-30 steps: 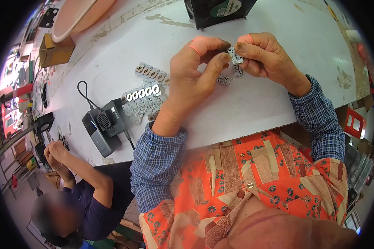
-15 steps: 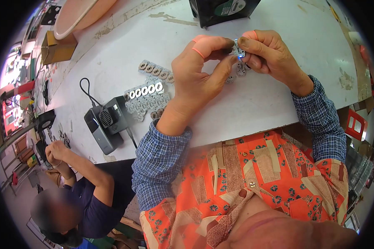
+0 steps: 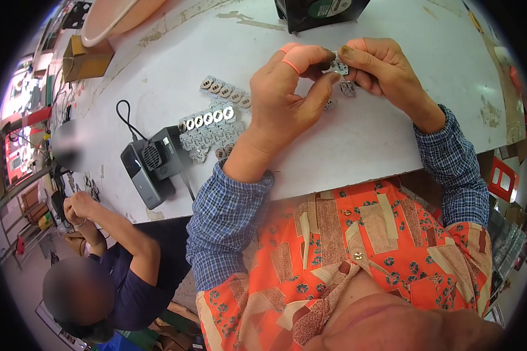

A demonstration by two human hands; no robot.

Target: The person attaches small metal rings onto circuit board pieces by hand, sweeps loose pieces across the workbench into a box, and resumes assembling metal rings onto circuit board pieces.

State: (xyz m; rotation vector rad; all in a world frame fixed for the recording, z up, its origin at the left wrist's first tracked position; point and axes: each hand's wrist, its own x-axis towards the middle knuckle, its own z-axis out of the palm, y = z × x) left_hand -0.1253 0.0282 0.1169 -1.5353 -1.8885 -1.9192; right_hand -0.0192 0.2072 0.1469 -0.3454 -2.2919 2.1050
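Note:
Between my two hands is a small circuit board (image 3: 341, 68), pinched at its edges above the table. My left hand (image 3: 290, 99) grips its left side with thumb and forefinger; orange finger covers are on its fingers. My right hand (image 3: 389, 70) holds the right side with thumb and fingers, partly hiding the board. Just below hangs or lies another small board (image 3: 347, 89); I cannot tell whether it touches my fingers. Left of my left wrist lie rows of similar small boards (image 3: 225, 90), several carrying shiny round metal discs (image 3: 208, 120).
A grey box-shaped device (image 3: 146, 178) with a black cable (image 3: 123, 120) stands by the table's front edge. At the back are a black fan-like box (image 3: 319, 14), a cardboard box (image 3: 86, 59) and a pink basin (image 3: 108, 20). A co-worker (image 3: 129, 281) sits to the left.
Blue lights on the held board no longer show. The view has shifted slightly, and my hands still pinch the board. The co-worker's hands stay together.

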